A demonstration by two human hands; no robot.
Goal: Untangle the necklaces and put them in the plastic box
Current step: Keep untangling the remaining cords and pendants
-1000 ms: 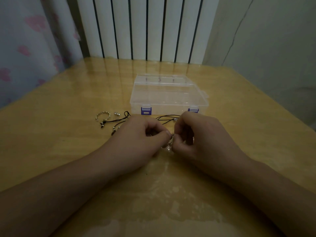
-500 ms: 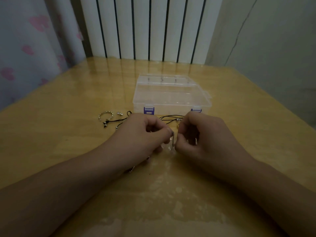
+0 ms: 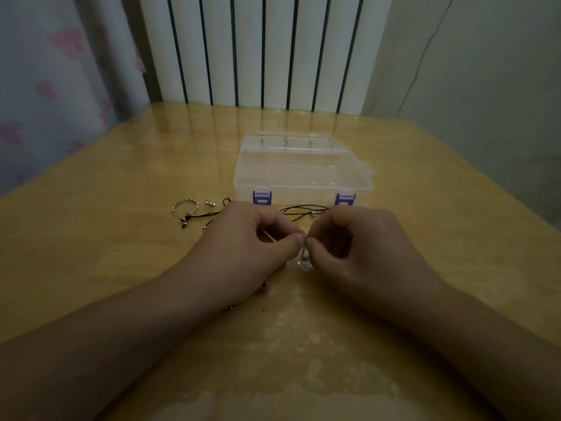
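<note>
Dim, yellowish indoor light throughout. Glossy honey-coloured wooden table (image 3: 91,238) filling the lower view, with worn pale patches in the finish toward 6 o'clock and streaked reflections toward 12 o'clock. White ribbed radiator with dark vertical gaps (image 3: 261,47) standing upright behind the table's far edge at 12 o'clock. Pale curtain printed with pink hearts (image 3: 45,86) hanging at 10 o'clock, just beside the radiator. Plain greenish-grey plastered wall (image 3: 485,86) at 2 o'clock, crossed by a thin dark crack (image 3: 425,50) running down from the top. Floor not visible.
</note>
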